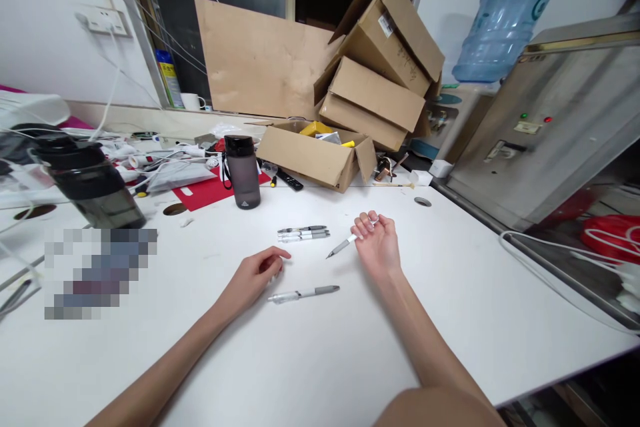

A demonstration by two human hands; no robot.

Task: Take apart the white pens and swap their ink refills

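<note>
Right hand (pixel 379 243) pinches a pen (pixel 343 245) over the desk (pixel 310 367); left hand (pixel 260 270), half-curled, seems to hold nothing. Loose fingertip pressure could let the pen slip; careless left-hand movement could nudge the lone pen (pixel 305 293) just beside it.

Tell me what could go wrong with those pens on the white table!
The right hand holds a pen in its fingers, tip slanting down toward the white table. If that tip is out, it might leave a mark.

Another pen, the loose one, lies near the left hand, so a bump could send it rolling.

The bunched pens lie close together, so a knock might scatter them.
</note>
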